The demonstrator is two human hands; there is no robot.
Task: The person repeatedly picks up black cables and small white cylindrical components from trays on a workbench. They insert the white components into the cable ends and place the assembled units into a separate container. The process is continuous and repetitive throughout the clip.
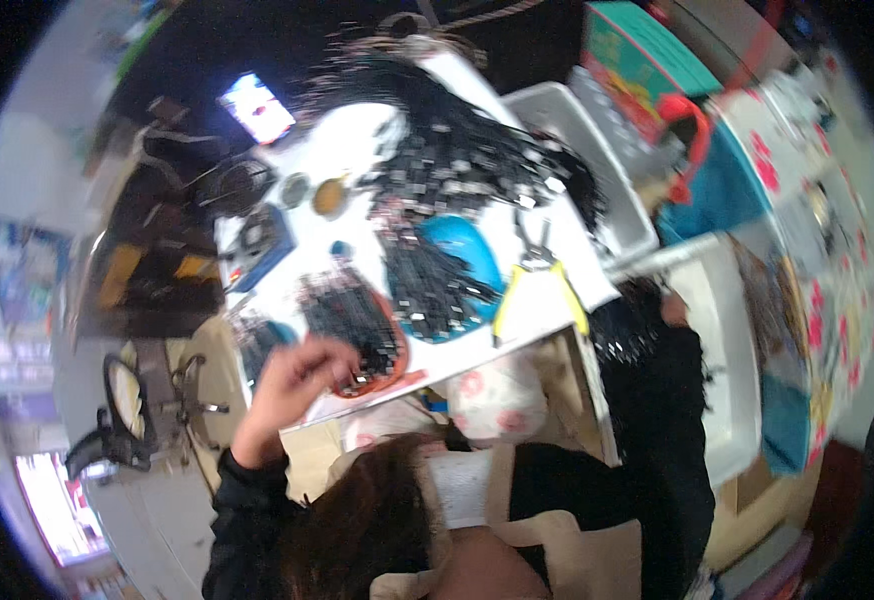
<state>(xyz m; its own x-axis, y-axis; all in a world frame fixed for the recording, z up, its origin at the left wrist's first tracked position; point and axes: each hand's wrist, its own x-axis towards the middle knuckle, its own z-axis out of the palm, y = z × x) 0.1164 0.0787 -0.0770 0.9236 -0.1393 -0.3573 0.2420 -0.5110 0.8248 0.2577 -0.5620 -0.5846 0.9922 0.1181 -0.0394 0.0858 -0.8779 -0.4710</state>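
My left hand (pixel 307 382) hovers at the near left edge of the white table, fingers loosely bent and apart, with nothing visible in them. It overlaps an orange-red tray (pixel 401 352) that holds a bundle of short black cables (pixel 347 318) with shiny ends. My right arm reaches right, past the table's edge. Of my right hand (pixel 673 310) only a small part shows, beside a bunch of black cables (pixel 629 318) over the white bin; its fingers are hidden. A blue tray (pixel 465 252) carries more black cables (pixel 427 285). Yellow-handled pliers (pixel 540 272) lie right of it.
A large heap of black cables (pixel 447 140) covers the far table. Lit phone (pixel 257 108), small round containers (pixel 329 198) and a blue-edged device (pixel 262 245) stand left. A grey bin (pixel 625 215) and white bin (pixel 742 390) flank the right edge. An office chair (pixel 122 405) stands left.
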